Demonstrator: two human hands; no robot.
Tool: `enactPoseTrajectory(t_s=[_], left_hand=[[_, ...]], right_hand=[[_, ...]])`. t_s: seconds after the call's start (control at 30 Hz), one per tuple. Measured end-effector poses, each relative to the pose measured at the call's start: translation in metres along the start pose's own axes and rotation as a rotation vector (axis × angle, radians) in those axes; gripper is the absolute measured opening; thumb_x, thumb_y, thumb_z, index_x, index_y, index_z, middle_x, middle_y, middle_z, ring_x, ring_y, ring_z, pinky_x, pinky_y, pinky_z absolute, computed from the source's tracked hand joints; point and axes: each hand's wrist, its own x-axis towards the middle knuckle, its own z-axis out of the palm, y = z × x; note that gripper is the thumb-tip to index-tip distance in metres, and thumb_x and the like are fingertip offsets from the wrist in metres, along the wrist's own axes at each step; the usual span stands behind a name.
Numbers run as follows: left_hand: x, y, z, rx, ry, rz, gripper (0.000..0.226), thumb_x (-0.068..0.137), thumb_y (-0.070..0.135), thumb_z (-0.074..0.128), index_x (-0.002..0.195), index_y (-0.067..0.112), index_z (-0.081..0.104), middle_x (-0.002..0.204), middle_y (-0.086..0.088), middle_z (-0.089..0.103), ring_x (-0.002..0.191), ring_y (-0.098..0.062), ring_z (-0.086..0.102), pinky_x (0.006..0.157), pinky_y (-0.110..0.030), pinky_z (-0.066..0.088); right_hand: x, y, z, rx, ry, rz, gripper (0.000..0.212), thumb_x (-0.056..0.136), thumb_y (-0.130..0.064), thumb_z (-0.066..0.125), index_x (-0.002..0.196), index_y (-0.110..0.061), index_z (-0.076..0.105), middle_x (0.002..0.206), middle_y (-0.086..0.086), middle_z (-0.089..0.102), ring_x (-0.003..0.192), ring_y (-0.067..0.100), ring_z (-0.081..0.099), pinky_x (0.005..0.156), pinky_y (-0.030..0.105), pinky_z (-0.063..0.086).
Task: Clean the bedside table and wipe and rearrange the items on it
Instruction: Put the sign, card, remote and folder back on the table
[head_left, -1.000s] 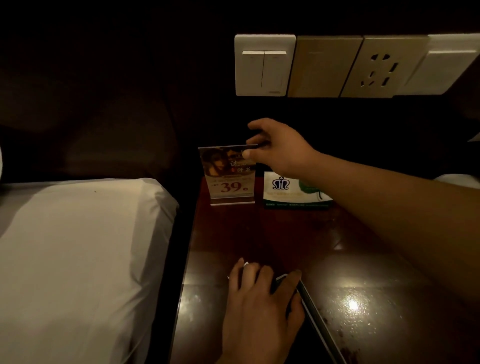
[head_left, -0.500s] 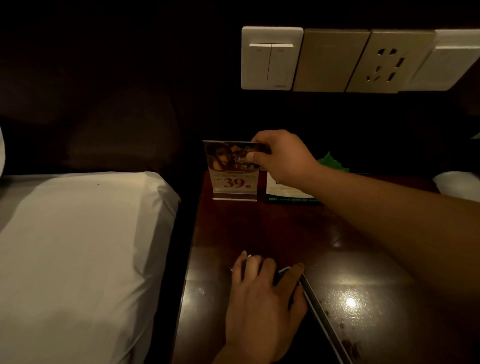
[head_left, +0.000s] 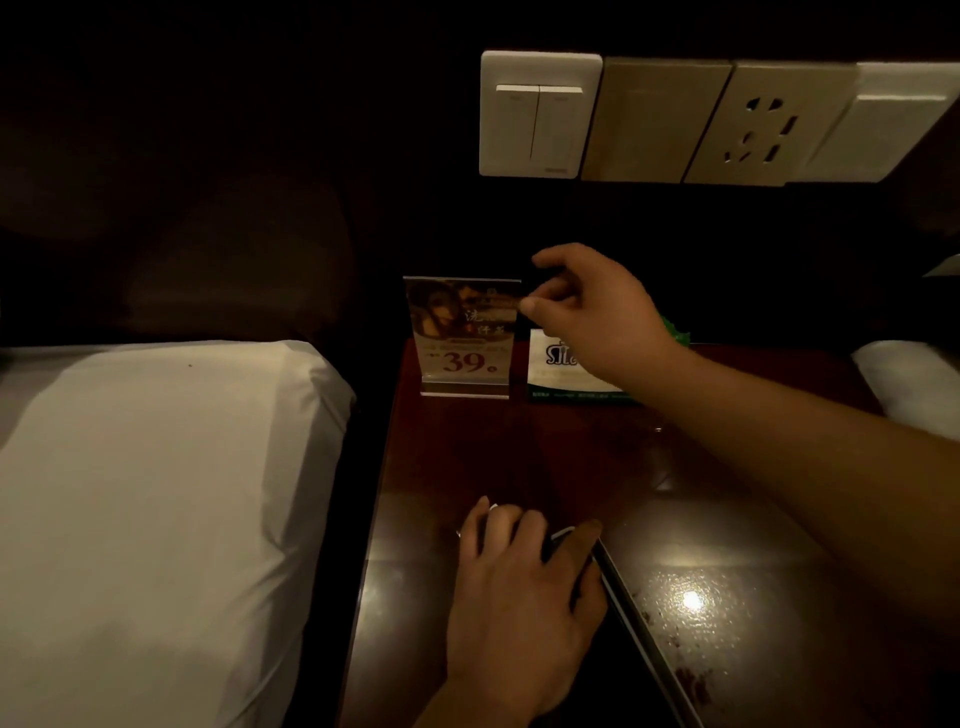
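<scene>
A clear acrylic sign stand (head_left: 462, 338) with a "39" price card stands upright at the back left of the dark wooden bedside table (head_left: 519, 457). My right hand (head_left: 592, 306) is at its top right corner, thumb and curled fingers pinching the edge. Just right of the stand lies a white and green packet (head_left: 550, 374), partly hidden by that hand. At the table's front, my left hand (head_left: 519, 582) lies flat on the corner of a dark flat board with a pale rim (head_left: 639, 618). Something white shows under its fingertips; I cannot tell what.
A bed with a white sheet (head_left: 156, 493) runs along the table's left side. Above the table, the wall carries a switch panel (head_left: 540, 114) and a socket (head_left: 763, 124). A white pillow (head_left: 909, 384) lies at the right edge. Dark specks (head_left: 691, 680) mark the glossy tabletop near the front.
My right hand slid from the top edge of the sign stand to its top right corner. The stand stays upright in about the same spot. My left hand has not moved.
</scene>
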Motion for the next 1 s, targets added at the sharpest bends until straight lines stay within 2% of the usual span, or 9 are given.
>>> enactPoseTrajectory(t_s=[0.1,0.2,0.4,0.53,0.6,0.73,0.8,0.9,1.0], left_hand=[[0.001,-0.001,0.002,0.0,0.028,-0.004,0.035,0.091,0.043,0.053,0.123,0.036,0.065,0.089,0.004,0.056,0.094,-0.022,0.056,0.105,-0.051,0.041],[0.001,0.0,0.003,0.001,0.02,0.004,0.034,0.091,0.043,0.053,0.123,0.037,0.064,0.09,0.003,0.056,0.095,-0.022,0.055,0.105,-0.051,0.041],[0.001,-0.001,0.002,0.059,-0.024,-0.001,0.036,0.096,0.044,0.046,0.127,0.035,0.061,0.093,0.004,0.057,0.098,-0.022,0.053,0.11,-0.051,0.038],[-0.003,0.006,-0.011,0.015,-0.037,-0.029,0.043,0.097,0.043,0.045,0.139,0.035,0.052,0.115,0.005,0.06,0.115,-0.022,0.053,0.11,-0.053,0.036],[-0.016,0.009,-0.021,-0.152,0.032,-0.257,0.047,0.095,0.041,0.052,0.142,0.037,0.047,0.13,0.003,0.051,0.123,-0.021,0.046,0.105,-0.044,0.039],[-0.072,0.028,-0.045,-0.665,0.127,-0.85,0.071,0.08,0.021,0.079,0.134,0.046,0.041,0.122,0.003,0.048,0.113,-0.021,0.059,0.098,-0.041,0.048],[-0.096,0.048,-0.054,-0.787,-0.029,-0.916,0.088,0.069,0.024,0.088,0.139,0.043,0.038,0.129,-0.001,0.051,0.116,-0.022,0.059,0.103,-0.041,0.047],[-0.107,0.074,-0.062,-0.893,-0.153,-0.916,0.108,0.048,0.053,0.082,0.146,0.033,0.039,0.139,-0.006,0.054,0.127,-0.022,0.054,0.111,-0.041,0.042],[-0.103,0.077,-0.069,-0.745,-0.219,-0.943,0.098,0.07,0.052,0.081,0.151,0.042,0.027,0.144,-0.006,0.043,0.137,-0.026,0.042,0.116,-0.04,0.035]], right_hand=[[-0.037,0.02,-0.014,0.112,0.052,0.115,0.032,0.091,-0.024,0.064,0.122,-0.021,0.057,0.09,-0.002,0.067,0.082,0.012,0.068,0.074,0.035,0.06],[-0.08,0.038,-0.018,0.203,0.024,0.277,0.023,0.09,-0.013,0.064,0.112,-0.014,0.062,0.086,0.011,0.069,0.078,0.026,0.07,0.079,0.05,0.058],[-0.17,0.046,-0.017,0.177,-0.044,0.465,0.013,0.088,-0.019,0.066,0.097,-0.029,0.066,0.083,-0.004,0.069,0.075,0.007,0.067,0.07,0.032,0.059],[-0.226,0.046,-0.026,0.016,-0.165,0.493,0.012,0.088,-0.03,0.065,0.093,-0.041,0.064,0.084,-0.014,0.068,0.076,-0.008,0.061,0.062,0.006,0.044],[-0.248,0.044,-0.029,-0.034,-0.239,0.512,0.015,0.088,-0.033,0.066,0.088,-0.048,0.063,0.09,-0.015,0.066,0.08,-0.005,0.061,0.068,0.007,0.044],[-0.283,0.038,-0.025,-0.12,-0.322,0.485,0.024,0.083,-0.035,0.07,0.103,-0.047,0.065,0.11,-0.007,0.062,0.098,0.008,0.063,0.086,0.015,0.047],[-0.292,0.031,-0.019,-0.096,-0.336,0.507,0.034,0.081,-0.04,0.072,0.111,-0.049,0.059,0.116,-0.009,0.06,0.105,0.007,0.061,0.089,0.012,0.045],[-0.297,0.017,-0.008,-0.082,-0.384,0.536,0.04,0.087,-0.048,0.06,0.126,-0.046,0.051,0.126,-0.014,0.052,0.115,0.002,0.053,0.094,0.008,0.038],[-0.309,0.004,0.008,-0.031,-0.395,0.551,0.041,0.094,-0.036,0.054,0.13,-0.05,0.042,0.124,-0.016,0.047,0.11,-0.005,0.045,0.08,-0.009,0.024]])
